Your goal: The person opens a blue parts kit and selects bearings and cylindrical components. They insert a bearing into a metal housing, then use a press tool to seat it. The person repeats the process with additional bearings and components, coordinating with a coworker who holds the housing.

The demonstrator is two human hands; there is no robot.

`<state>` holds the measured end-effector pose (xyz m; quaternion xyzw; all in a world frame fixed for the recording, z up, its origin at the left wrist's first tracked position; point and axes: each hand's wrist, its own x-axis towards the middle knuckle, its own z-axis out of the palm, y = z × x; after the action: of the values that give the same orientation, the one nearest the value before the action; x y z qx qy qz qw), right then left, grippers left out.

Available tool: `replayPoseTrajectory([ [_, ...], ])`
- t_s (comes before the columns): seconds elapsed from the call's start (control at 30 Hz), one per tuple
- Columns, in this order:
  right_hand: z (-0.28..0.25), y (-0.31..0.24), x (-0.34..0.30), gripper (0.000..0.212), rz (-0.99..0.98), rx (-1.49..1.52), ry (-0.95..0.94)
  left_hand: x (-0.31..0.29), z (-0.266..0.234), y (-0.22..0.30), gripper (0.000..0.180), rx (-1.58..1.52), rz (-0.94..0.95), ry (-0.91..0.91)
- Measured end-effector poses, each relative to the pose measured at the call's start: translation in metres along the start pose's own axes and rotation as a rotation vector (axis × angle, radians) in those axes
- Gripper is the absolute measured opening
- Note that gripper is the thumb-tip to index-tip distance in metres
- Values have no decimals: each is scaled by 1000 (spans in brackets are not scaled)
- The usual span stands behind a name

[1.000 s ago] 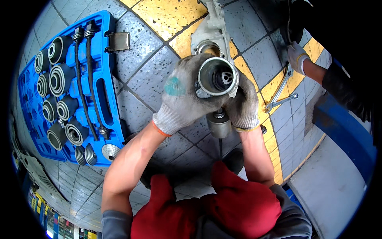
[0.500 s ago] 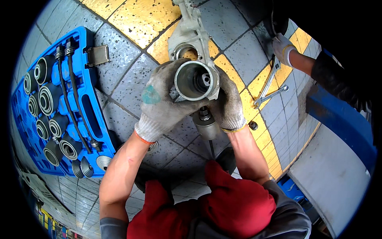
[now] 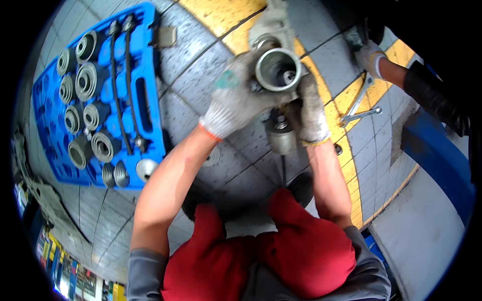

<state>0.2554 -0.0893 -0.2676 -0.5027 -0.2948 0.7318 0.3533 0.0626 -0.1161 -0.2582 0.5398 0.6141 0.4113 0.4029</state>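
Observation:
Between my gloved hands is a short metal sleeve (image 3: 262,83), its round open end facing up and a threaded end visible inside it. The sleeve sits against a pale cast metal arm (image 3: 272,25), which stretches away over the floor. My left hand (image 3: 236,83) wraps round the left side of the sleeve, fingers closed. On the other side my right hand (image 3: 313,108) is closed against the sleeve and the casting, its fingertips partly hidden. Just below my hands is a grey metal cylinder (image 3: 281,140) with a nut on top and a thin rod beneath.
A blue tool case (image 3: 154,90) on the left holds several round metal cups (image 3: 91,81) and two threaded rods (image 3: 129,75). Two wrenches (image 3: 362,116) lie on the tiles at right, near another person's gloved hand (image 3: 370,57). A small dark nut (image 3: 338,149) lies nearby.
My view has shifted, so the case, the wrenches and my hands appear farther right and higher. Both hands still grip the sleeve and casting.

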Motion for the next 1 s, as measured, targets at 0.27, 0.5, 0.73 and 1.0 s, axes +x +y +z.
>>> replayPoseTrajectory([
  [0.27,32,-31,-15,86,-184,-245,117,-8,10,-10,101,-212,-85,58],
  [0.5,44,-65,-39,102,-244,-985,247,-31,15,-1,124,-317,-383,-5],
  [0.73,42,-48,-65,108,-300,-1139,336,-56,19,11,116,-638,-316,-57],
  [1.0,7,-47,-45,68,-380,-733,267,-53,19,4,113,-564,-356,-67],
])
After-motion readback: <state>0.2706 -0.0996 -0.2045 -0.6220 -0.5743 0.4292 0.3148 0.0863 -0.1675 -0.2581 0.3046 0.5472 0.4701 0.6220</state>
